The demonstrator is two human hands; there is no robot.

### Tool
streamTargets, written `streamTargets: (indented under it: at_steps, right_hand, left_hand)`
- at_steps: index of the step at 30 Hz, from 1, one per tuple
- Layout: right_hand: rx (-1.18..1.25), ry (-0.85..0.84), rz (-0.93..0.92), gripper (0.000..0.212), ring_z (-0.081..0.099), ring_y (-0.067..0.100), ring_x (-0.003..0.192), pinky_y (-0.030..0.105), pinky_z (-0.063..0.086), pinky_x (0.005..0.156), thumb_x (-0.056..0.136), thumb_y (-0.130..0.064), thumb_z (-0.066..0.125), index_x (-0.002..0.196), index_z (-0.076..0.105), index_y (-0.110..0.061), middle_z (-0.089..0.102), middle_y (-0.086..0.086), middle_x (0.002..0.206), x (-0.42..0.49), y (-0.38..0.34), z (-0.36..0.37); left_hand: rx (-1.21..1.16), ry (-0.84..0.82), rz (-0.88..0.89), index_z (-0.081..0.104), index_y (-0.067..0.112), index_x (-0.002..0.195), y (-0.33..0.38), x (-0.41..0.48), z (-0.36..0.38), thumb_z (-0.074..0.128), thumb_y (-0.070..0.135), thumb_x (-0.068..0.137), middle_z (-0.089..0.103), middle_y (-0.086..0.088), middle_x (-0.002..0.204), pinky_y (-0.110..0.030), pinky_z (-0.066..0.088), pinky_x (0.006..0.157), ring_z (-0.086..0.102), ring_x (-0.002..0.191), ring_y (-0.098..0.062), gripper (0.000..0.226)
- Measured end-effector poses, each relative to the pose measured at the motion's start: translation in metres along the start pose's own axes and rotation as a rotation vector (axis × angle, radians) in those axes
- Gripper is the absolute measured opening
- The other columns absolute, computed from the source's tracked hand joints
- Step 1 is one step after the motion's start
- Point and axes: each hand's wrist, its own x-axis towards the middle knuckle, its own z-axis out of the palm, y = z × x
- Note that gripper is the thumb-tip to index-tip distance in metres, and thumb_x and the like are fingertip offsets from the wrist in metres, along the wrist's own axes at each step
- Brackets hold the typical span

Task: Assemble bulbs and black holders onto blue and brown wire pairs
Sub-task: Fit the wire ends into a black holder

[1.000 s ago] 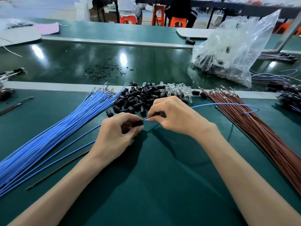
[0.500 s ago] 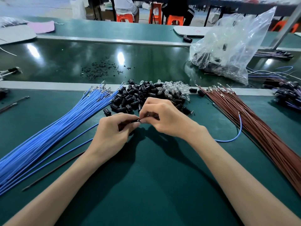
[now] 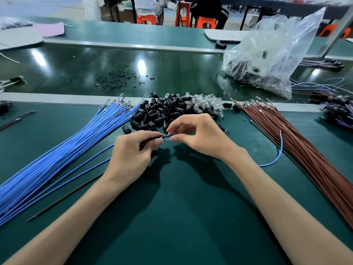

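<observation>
A: Where's the blue wire (image 3: 280, 148)?
B: Its end is over the middle of the bench (image 3: 172, 217), pinched by the right hand (image 3: 202, 136). The left hand (image 3: 129, 155) grips a black holder (image 3: 151, 139) in curled fingers (image 3: 158, 142), against that end.
A: Around them?
B: The holder pile (image 3: 158, 111) and clear bulbs (image 3: 206, 104) are just behind. The blue bundle (image 3: 66, 150) lies left, the brown bundle (image 3: 305, 150) right.

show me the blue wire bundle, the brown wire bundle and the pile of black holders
blue wire bundle (image 3: 72, 148): head view, middle of the bundle's length
brown wire bundle (image 3: 305, 155): head view, middle of the bundle
pile of black holders (image 3: 158, 113): head view, centre of the heap
</observation>
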Motion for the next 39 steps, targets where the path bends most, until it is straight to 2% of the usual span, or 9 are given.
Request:
streamTargets:
  at_steps: [3,5,10,13,19,25,29,32,39]
  right_hand:
    - [-0.013,0.014,0.012,0.01,0.064,0.019,0.061,0.025,0.051,0.066,0.078,0.005,0.073,0.086,0.072,-0.001,0.07,0.01,0.07,0.0,0.0,0.0]
    - [-0.038,0.043,-0.024,0.01,0.065,0.016,0.061,0.027,0.051,0.065,0.077,0.006,0.074,0.083,0.072,-0.003,0.07,0.008,0.069,0.001,-0.001,0.003]
    - [-0.157,0.105,-0.151,0.013,0.064,0.011,0.069,0.024,0.053,0.068,0.076,0.006,0.074,0.082,0.073,-0.006,0.072,0.004,0.076,0.005,-0.002,0.006]
    - [-0.215,0.073,-0.191,0.014,0.064,0.014,0.069,0.034,0.053,0.068,0.077,0.006,0.072,0.084,0.072,-0.006,0.071,0.002,0.078,0.005,-0.002,0.007]
    - [-0.195,0.053,-0.126,0.015,0.063,0.026,0.069,0.041,0.052,0.068,0.083,-0.001,0.07,0.097,0.067,-0.006,0.067,-0.003,0.078,0.003,0.002,0.007]
    - [-0.177,0.042,-0.097,0.016,0.062,0.012,0.066,0.024,0.052,0.066,0.081,-0.003,0.072,0.095,0.066,-0.01,0.067,-0.003,0.075,0.004,0.001,0.004]
    - [-0.122,0.038,-0.075,0.017,0.063,0.011,0.068,0.023,0.051,0.065,0.081,-0.001,0.072,0.095,0.067,-0.009,0.067,-0.002,0.075,0.004,0.0,0.008]
    - [-0.097,0.032,-0.074,0.015,0.062,0.01,0.07,0.013,0.047,0.062,0.081,0.0,0.072,0.094,0.068,-0.008,0.064,-0.005,0.074,0.002,0.0,0.011]
    - [-0.081,0.027,-0.087,0.015,0.061,0.004,0.072,0.008,0.043,0.061,0.08,0.005,0.072,0.089,0.067,-0.007,0.062,-0.011,0.073,0.004,-0.004,0.003]
  left_hand:
    - [0.076,0.015,0.077,0.076,0.014,0.094,0.002,-0.002,0.0,0.069,0.011,0.086,0.07,0.01,0.076,-0.034,0.052,0.068,0.064,0.069,-0.012,0.011]
    - [0.113,0.024,0.114,0.076,0.013,0.095,0.001,-0.002,0.0,0.069,0.011,0.086,0.07,0.006,0.079,-0.041,0.052,0.067,0.065,0.071,-0.018,0.011]
    - [0.17,0.03,0.171,0.076,0.012,0.095,0.001,-0.002,0.0,0.07,0.009,0.085,0.073,0.002,0.085,-0.041,0.053,0.068,0.067,0.075,-0.019,0.012]
    - [0.151,0.032,0.149,0.076,0.012,0.094,0.0,-0.001,0.0,0.07,0.009,0.085,0.072,0.005,0.083,-0.04,0.053,0.068,0.066,0.074,-0.017,0.012]
    - [0.122,0.033,0.104,0.076,0.014,0.096,0.0,-0.002,0.0,0.067,0.014,0.087,0.071,0.007,0.08,-0.04,0.053,0.068,0.066,0.072,-0.018,0.012]
    - [0.114,0.03,0.087,0.075,0.013,0.098,0.0,-0.001,0.0,0.068,0.014,0.087,0.073,0.004,0.089,-0.035,0.052,0.074,0.067,0.079,-0.016,0.014]
    - [0.119,0.017,0.098,0.075,0.013,0.097,0.0,-0.001,-0.001,0.07,0.012,0.085,0.072,0.005,0.089,-0.024,0.049,0.071,0.064,0.077,-0.009,0.014]
    - [0.069,0.01,0.043,0.076,0.015,0.095,0.0,-0.001,-0.001,0.069,0.012,0.085,0.071,0.011,0.083,-0.023,0.049,0.068,0.063,0.072,-0.003,0.012]
    - [0.033,0.012,-0.037,0.074,0.018,0.087,-0.001,0.0,0.002,0.059,0.014,0.093,0.07,0.013,0.07,-0.039,0.052,0.069,0.063,0.065,-0.016,0.017]
